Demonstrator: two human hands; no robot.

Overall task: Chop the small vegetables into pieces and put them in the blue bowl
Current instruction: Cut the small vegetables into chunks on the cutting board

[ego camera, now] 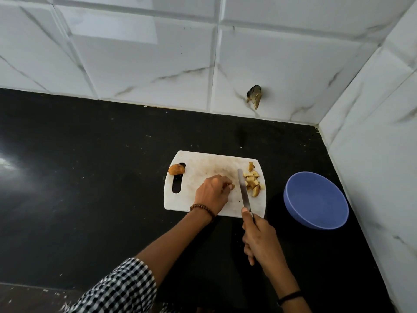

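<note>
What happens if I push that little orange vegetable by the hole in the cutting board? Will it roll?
The orange vegetable looks rounded, so it would probably wobble or roll a little. It sits at the top of the handle slot in the cutting board, which may catch it. It looks small, so likely light to lift.
</note>
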